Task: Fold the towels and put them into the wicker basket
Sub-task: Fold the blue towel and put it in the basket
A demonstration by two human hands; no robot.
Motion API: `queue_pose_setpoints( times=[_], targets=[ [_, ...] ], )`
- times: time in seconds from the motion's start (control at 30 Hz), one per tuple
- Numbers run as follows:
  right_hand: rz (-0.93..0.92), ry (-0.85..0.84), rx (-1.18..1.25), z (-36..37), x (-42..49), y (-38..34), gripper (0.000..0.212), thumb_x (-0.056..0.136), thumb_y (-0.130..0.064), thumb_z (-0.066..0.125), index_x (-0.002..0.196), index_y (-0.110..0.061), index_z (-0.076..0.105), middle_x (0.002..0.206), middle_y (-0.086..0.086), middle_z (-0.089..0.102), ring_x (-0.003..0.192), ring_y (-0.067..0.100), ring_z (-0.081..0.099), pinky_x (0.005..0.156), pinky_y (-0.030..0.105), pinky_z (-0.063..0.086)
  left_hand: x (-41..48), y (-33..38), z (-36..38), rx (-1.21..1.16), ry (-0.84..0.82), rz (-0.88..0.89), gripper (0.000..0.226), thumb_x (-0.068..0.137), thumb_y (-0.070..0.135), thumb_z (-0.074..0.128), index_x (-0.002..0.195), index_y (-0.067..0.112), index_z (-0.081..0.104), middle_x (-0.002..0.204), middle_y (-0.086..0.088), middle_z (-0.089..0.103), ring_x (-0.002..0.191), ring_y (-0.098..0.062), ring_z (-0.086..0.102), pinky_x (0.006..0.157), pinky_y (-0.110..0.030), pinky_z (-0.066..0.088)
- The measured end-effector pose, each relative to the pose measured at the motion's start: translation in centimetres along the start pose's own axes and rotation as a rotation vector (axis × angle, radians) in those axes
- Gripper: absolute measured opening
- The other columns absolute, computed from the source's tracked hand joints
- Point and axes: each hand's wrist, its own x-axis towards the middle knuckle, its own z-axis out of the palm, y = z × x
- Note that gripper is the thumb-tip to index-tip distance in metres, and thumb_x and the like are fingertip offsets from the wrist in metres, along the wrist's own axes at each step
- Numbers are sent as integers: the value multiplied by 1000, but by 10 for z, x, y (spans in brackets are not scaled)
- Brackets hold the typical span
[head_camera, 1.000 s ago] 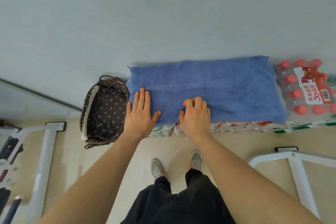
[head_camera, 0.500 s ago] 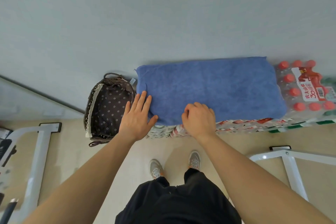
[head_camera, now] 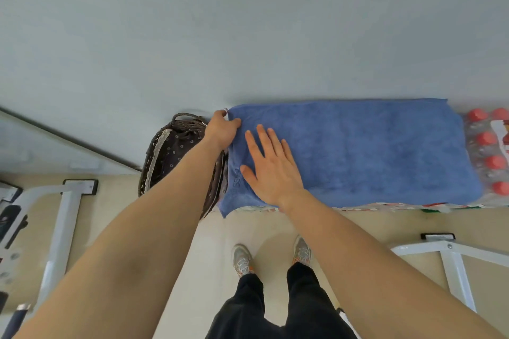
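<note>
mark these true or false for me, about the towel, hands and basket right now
1. The left hand grips the far left corner of the towel. True.
2. The right hand is curled into a fist. False: it lies flat on the towel, fingers straight.
3. The towel is in the basket. False: it lies spread over the bottles.
4. The basket stands left of the towel. True.
5. The bottles have blue caps. False: the caps are red.
</note>
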Motion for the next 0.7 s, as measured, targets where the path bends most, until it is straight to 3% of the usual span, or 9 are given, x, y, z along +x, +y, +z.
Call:
queue_pose_setpoints(
  times=[0.1, 0.2, 0.3, 0.37, 0.43, 0.5, 0.57, 0.63, 0.7],
  targets=[
    [49, 40, -58, 21, 2, -11, 72, 98, -55, 31, 158, -22, 11, 165, 9, 2, 152, 28, 3, 120, 55, 13, 12, -3, -6, -5, -2, 20, 66, 90, 31, 67, 145, 7, 39, 141, -12, 51, 127, -29, 52, 103, -39, 45],
    [57, 71, -86, 29, 13, -22, 73, 96, -57, 31, 158, -21, 14, 165, 10, 3, 152, 28, 3, 120, 56, 10, 20, -2, -15, -44, 83, 95, 39, 89, 22, 69, 124, 6, 61, 120, -11, 66, 108, -27, 62, 87, -35, 51],
    [40, 60, -73, 25, 31, -22, 74, 95, -59, 26, 158, -24, 8, 165, 9, -1, 152, 26, -2, 120, 55, 5, 26, -1, -21, -140, 250, 164, 36, 87, 20, 70, 120, 8, 61, 108, -5, 65, 96, -20, 60, 81, -31, 49],
    [82, 55, -59, 22, 38, -16, 72, 96, -58, 23, 158, -25, 7, 165, 9, 0, 152, 27, -1, 121, 54, 6, 28, -6, -24, -157, 268, 154, 36, 87, 28, 71, 117, 12, 60, 102, -1, 63, 92, -19, 60, 81, -32, 51],
    [125, 76, -60, 20, 37, -15, 71, 96, -56, 23, 157, -22, 11, 165, 11, 6, 152, 29, 5, 121, 54, 9, 26, -14, -25, -202, 156, 78, 28, 88, 42, 67, 92, 15, 61, 84, -3, 63, 80, -25, 61, 73, -36, 51],
    [137, 138, -58, 16, 29, -21, 71, 96, -52, 29, 156, -16, 21, 163, 13, 18, 150, 31, 16, 120, 54, 15, 12, -22, -24, -207, 6, -28, 37, 92, 48, 59, 79, 14, 58, 73, -8, 63, 73, -28, 62, 64, -35, 45],
    [100, 228, -75, 16, 13, -30, 67, 94, -47, 41, 151, -13, 34, 158, 13, 30, 145, 31, 28, 118, 53, 22, -4, -33, -23, -159, -119, -131, 36, 94, 46, 55, 90, 11, 63, 87, -10, 69, 78, -26, 65, 64, -31, 44],
    [64, 253, -79, 23, -7, -40, 64, 91, -44, 52, 147, -14, 42, 153, 12, 38, 140, 31, 36, 116, 52, 27, -18, -48, -21, -117, -245, -209, 38, 94, 47, 53, 100, 12, 66, 96, -6, 73, 84, -26, 68, 76, -33, 49],
    [64, 227, -71, 32, -23, -49, 59, 88, -42, 59, 140, -17, 48, 147, 12, 43, 136, 31, 39, 115, 50, 29, -33, -60, -22, -126, -332, -238, 36, 94, 46, 56, 105, 14, 68, 95, -5, 72, 80, -21, 68, 80, -35, 53]
  ],
)
